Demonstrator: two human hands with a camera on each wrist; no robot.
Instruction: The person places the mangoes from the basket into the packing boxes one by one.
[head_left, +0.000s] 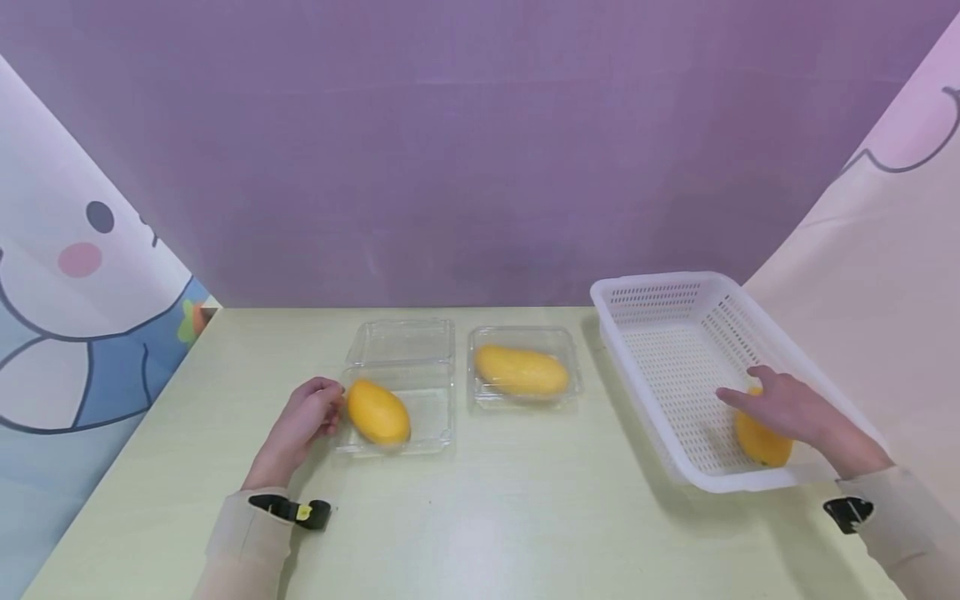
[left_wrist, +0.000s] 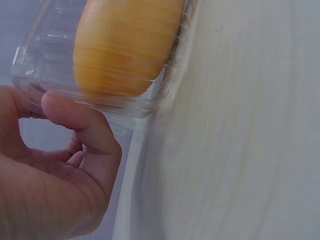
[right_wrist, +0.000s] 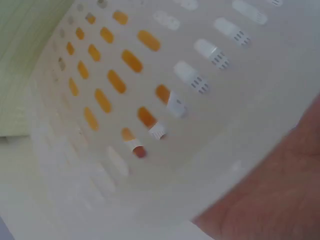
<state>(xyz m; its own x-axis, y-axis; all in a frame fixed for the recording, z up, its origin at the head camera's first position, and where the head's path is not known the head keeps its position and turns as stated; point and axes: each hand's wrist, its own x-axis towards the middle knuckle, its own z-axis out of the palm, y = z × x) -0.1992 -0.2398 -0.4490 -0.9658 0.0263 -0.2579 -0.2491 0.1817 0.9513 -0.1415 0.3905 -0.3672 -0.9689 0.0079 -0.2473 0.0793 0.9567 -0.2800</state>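
left mango (head_left: 380, 413) in open box (head_left: 432, 414), scene left; left hand (head_left: 302, 422) pinching that box's left edge; right mango (head_left: 763, 442) at basket's (head_left: 663, 358) near end, scene right; right hand (head_left: 787, 407) spread wide above it, contact unclear; lidded box (head_left: 564, 342) between

The slotted wall of the white basket (right_wrist: 245, 127) spans most of the frame. Between ten and eleven o'clock, its slots show a yellow-orange thing (right_wrist: 116, 81); at one, perforated white plastic. The right hand (right_wrist: 270, 192), cropped, lies at four; pale green tabletop (right_wrist: 25, 65) edges ten.
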